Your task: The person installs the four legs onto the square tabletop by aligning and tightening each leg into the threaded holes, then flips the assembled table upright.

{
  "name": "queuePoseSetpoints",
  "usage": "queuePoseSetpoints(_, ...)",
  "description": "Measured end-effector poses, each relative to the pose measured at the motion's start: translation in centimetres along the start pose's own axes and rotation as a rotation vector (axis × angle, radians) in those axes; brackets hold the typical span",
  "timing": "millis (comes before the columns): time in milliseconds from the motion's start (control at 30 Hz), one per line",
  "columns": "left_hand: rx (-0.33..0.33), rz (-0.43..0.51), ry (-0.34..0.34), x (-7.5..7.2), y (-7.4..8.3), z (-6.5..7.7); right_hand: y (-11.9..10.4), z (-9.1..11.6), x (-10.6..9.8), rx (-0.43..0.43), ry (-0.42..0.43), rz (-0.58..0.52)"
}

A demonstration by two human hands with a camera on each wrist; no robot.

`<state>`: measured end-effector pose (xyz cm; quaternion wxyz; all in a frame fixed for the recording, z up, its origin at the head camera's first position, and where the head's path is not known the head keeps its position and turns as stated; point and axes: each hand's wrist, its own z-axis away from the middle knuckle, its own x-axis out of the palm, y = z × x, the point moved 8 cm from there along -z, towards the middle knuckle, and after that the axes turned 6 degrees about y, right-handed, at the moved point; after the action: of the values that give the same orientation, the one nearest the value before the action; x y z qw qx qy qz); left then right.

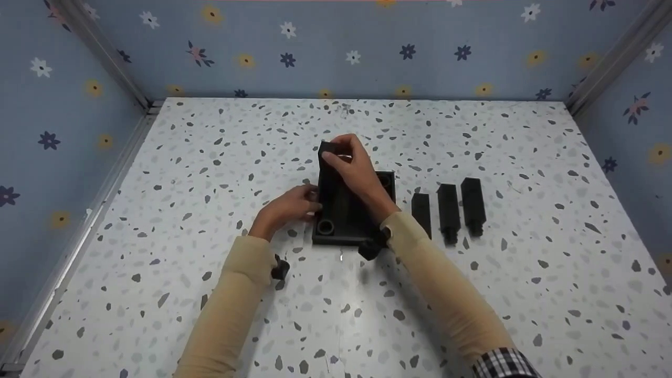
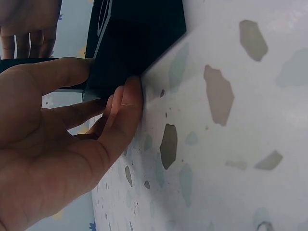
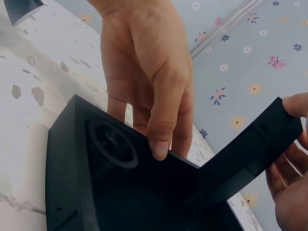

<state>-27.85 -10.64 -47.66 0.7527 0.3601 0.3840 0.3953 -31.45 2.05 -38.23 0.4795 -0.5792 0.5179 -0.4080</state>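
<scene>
A black square tray-like base (image 1: 336, 240) with raised walls and round sockets in its corners lies on the table. My left hand (image 1: 289, 207) grips its left wall: in the right wrist view the thumb (image 3: 161, 144) hooks over the rim and the fingers go down outside. At the far left corner my right hand (image 1: 362, 173) pinches the upper end of a black square post (image 1: 326, 152) between thumb and fingers. The post (image 3: 252, 147) stands up from that corner, its lower end hidden inside the base. A bare ring socket (image 1: 325, 227) shows in the near left corner.
Three more black posts (image 1: 421, 212) (image 1: 449, 210) (image 1: 473, 202) lie side by side to the right of the base, some with narrower threaded-looking ends toward me. Flower-patterned walls (image 1: 346, 47) enclose the speckled table (image 1: 236, 147) at the back and sides.
</scene>
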Motion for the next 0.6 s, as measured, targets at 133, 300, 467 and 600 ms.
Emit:
queuePoseSetpoints(133, -0.003, 0.002, -0.003, 0.0, 0.0, 0.1, 1.0, -0.4, 0.0, 0.006, -0.002, 0.004)
queuePoseSetpoints(300, 0.001, -0.006, 0.001, 0.0, 0.1, 0.1, 2.6, -1.1, -0.3, 0.025, 0.009, 0.011)
queuePoseSetpoints(467, 0.001, -0.010, 0.007, 0.0, 0.0, 0.0, 3.0, -1.6, -0.6, 0.037, 0.034, 0.007)
queuePoseSetpoints(600, -0.012, -0.005, 0.008, -0.1, -0.1, 0.0, 2.9, -1.8, -0.6, 0.065, 0.007, -0.061)
